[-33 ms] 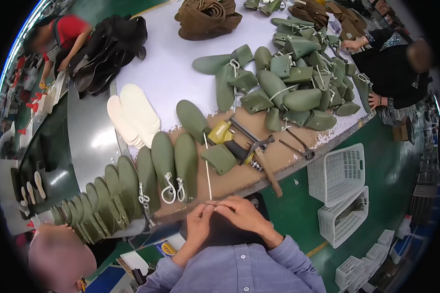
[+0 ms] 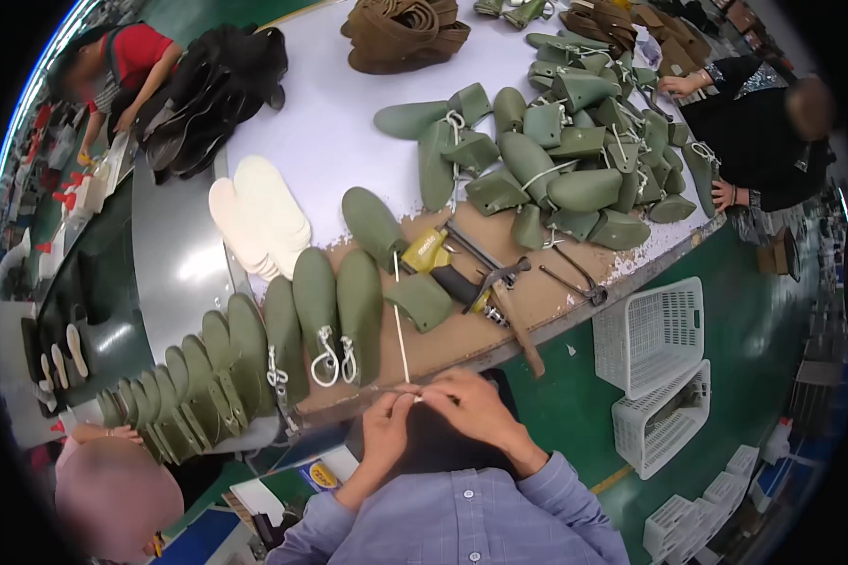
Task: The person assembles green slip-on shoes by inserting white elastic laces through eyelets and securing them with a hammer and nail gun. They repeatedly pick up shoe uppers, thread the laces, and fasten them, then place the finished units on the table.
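Note:
At the table's near edge, both my hands pinch a thin white cord (image 2: pixel 402 347). My left hand (image 2: pixel 386 428) has its thumb and fingers closed on the cord's lower end. Close beside it, my right hand (image 2: pixel 469 411) pinches the same end, where a small white tip shows between the fingertips. The cord stretches up to a green shoe last's front part (image 2: pixel 371 224), lying on the table. Along the way it crosses the left side of a separate green heel block (image 2: pixel 422 303). A yellow-and-black power drill (image 2: pixel 432 254) lies right of these pieces.
A hammer (image 2: pixel 518 325) and pincers (image 2: pixel 584 287) lie on the right. Many green lasts (image 2: pixel 584 160) are piled behind; others stand in a row (image 2: pixel 245 348) at left, near cream insoles (image 2: pixel 259 221). White crates (image 2: pixel 650 339) sit on the floor. Co-workers are on both sides.
My right fingers have shifted slightly, and a white cord tip now shows between my fingertips. The heel block sits slightly farther left under the cord.

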